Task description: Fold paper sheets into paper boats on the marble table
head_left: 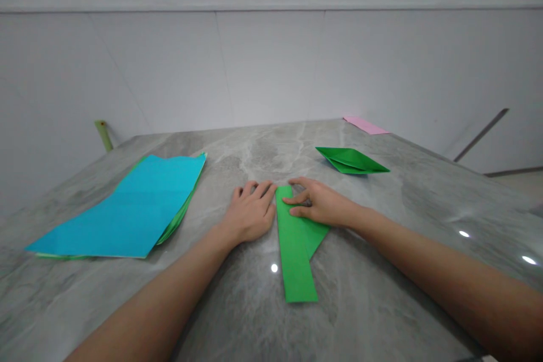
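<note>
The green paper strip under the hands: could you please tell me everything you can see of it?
The green paper strip is a long, narrow fold of thin green paper with crisp edges. It lies flat on the grey marbled table, running from the hands towards the camera. A triangular flap of the same paper sticks out at its right side. The right hand rests fingers and thumb on its far end; the left hand lies flat beside it, touching its left edge.
</note>
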Demonstrator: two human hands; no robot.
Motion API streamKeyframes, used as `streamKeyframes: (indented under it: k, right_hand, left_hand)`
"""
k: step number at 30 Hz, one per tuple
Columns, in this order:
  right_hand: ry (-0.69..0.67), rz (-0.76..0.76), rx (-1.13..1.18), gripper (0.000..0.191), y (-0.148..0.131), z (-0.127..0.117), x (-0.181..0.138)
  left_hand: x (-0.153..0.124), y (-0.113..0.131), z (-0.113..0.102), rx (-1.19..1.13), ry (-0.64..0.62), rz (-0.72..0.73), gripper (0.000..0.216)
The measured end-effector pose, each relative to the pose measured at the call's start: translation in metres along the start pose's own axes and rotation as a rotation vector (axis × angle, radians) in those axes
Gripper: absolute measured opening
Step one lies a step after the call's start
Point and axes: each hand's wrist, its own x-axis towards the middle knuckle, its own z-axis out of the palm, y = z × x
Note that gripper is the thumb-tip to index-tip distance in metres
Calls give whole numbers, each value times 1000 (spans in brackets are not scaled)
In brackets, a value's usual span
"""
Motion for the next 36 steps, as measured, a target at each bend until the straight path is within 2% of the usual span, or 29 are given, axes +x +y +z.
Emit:
streamKeyframes:
  k: [10, 16, 19, 22, 29, 36]
  right_hand:
    - [10, 14, 6, 33, 0, 2, 1]
    - [8, 9, 9, 34, 2, 2, 0]
    - [15, 4, 21, 34, 4, 3, 0]
    - [7, 10, 17, 35, 4, 4, -1]
    - [5, 15, 22, 36, 3, 2, -1]
    - [17, 1, 36, 34, 4, 2, -2]
  left_hand:
    - [-5, 2, -5, -19, -2, 20, 52]
    - [-15, 5, -15, -2, -4, 115, 48]
    - [-19, 9, -23, 25, 11, 218, 39]
    - [-21, 11, -31, 50, -25, 316, 33]
    - [-31, 10, -42, -113, -116, 385, 28]
    - [-37, 10, -41, -205, -148, 513, 25]
